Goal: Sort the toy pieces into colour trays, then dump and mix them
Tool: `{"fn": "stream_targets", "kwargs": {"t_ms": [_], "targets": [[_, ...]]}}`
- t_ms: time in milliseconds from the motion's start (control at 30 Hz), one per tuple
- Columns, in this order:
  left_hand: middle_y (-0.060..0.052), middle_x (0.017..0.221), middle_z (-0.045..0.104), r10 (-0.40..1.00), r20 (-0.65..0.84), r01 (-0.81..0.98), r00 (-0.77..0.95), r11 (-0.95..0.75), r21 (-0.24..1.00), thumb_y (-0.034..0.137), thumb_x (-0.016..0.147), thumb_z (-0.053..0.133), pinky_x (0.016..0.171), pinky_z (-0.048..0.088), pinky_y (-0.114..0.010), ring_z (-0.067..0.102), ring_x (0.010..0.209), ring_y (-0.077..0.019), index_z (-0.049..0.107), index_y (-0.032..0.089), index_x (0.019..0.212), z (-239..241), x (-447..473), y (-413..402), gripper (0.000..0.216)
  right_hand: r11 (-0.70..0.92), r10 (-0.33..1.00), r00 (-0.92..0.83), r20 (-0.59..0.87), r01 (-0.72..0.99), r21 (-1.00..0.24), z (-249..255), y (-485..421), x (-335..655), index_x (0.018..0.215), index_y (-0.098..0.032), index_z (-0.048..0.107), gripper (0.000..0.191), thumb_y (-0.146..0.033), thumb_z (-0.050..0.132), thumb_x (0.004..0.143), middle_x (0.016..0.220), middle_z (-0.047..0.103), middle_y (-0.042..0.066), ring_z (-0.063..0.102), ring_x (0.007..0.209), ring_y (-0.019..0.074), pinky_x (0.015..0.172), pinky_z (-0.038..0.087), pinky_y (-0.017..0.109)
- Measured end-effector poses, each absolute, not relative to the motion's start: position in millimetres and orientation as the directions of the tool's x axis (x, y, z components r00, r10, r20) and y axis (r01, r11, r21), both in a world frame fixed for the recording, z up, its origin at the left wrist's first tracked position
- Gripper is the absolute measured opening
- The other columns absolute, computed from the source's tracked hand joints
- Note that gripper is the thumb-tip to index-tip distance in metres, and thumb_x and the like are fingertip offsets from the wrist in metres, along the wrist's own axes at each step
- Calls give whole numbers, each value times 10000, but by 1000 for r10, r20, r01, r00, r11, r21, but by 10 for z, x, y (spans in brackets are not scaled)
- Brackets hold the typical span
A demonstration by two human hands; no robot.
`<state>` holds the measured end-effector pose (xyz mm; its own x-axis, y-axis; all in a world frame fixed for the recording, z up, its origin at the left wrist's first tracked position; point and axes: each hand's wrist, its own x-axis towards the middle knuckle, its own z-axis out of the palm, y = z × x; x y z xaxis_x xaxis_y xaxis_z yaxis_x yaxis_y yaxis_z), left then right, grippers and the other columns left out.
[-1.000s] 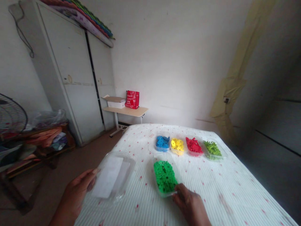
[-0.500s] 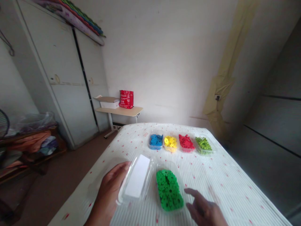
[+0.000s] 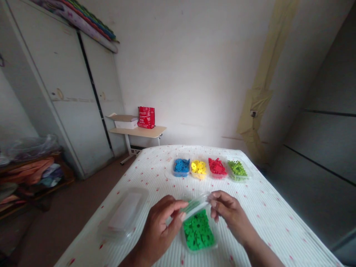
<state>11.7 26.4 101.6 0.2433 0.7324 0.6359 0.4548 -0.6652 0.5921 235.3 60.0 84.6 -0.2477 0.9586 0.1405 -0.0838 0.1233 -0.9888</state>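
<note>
Lid work over the near tray. Both hands meet above the far end of the tray of green pieces (image 3: 198, 231), which sits on the cloth-covered counter (image 3: 264, 207) close to the person, roughly centred between the forearms. The left hand (image 3: 161, 226) pinches the left edge of a clear lid (image 3: 196, 203) between thumb and fingertips; the right hand (image 3: 229, 213) pinches its right edge the same way, fingers narrow and curled. The lid hangs tilted, its far side raised, apart from the tray rim along most of its length; whether the near edge touches the rim is hard to tell through the clear plastic. To the left, well apart from the tray, a second clear container (image 3: 124, 217) lies flat with something white inside. At the far side of the counter four small trays stand in a row, side by side: blue pieces (image 3: 181, 167), yellow pieces (image 3: 198, 167), red pieces (image 3: 217, 167), light green pieces (image 3: 237, 168). Judgement: the step in hand is handling the lid at the green tray's mouth, and it is only partly done, since the lid is neither seated nor set aside. Any next move calls for an even grip on both edges, the lid squared to the rim, and a light touch so the thin tray does not tip or spill its loose pieces.
</note>
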Motion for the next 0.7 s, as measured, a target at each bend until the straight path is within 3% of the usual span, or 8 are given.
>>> {"fn": "stream_targets", "kwargs": {"t_ms": [167, 300, 500, 600, 700], "targets": [[-28, 793, 611, 673, 682, 488, 286, -715, 501, 123, 813, 496, 653, 470, -233, 573, 729, -124, 611, 206, 982, 1114, 64, 335, 221, 116, 978, -166, 124, -55, -992, 912, 554, 2404, 762, -166, 586, 273, -419, 669, 701, 515, 535, -43, 455, 386, 62, 373, 347, 179], [-17, 790, 624, 772, 598, 460, 217, -621, 634, 143, 825, 486, 646, 471, -215, 579, 717, -113, 625, 209, 958, 1118, 77, 333, 204, 176, 982, -59, 177, -24, -984, 1039, 558, 2454, 764, -167, 612, 281, -412, 701, 660, 620, 561, -33, 373, 360, 21, 321, 282, 159], [-13, 821, 645, 872, 472, 365, 131, -485, 795, 177, 813, 501, 668, 486, -223, 606, 749, -123, 636, 217, 986, 1017, 105, 359, 223, 191, 979, -80, 190, 11, -981, 1110, 625, 2461, 770, -163, 608, 267, -410, 672, 691, 610, 564, -30, 339, 357, 20, 312, 269, 158], [-13, 841, 641, 825, 549, 425, 138, -550, 719, 112, 782, 500, 696, 486, -238, 599, 768, -126, 639, 223, 1003, 1041, 68, 438, 284, 264, 961, -92, 260, 34, -964, 1108, 625, 2463, 795, -179, 597, 227, -389, 649, 726, 616, 559, -36, 404, 390, 41, 357, 334, 170], [-23, 909, 641, 722, 667, 505, 186, -652, 566, 64, 772, 488, 765, 476, -270, 582, 860, -140, 656, 239, 980, 1063, 19, 576, 320, 432, 900, -145, 410, 186, -882, 1068, 598, 2491, 800, -194, 600, 140, -331, 611, 775, 752, 628, 15, 569, 596, 111, 513, 460, 208]]}}
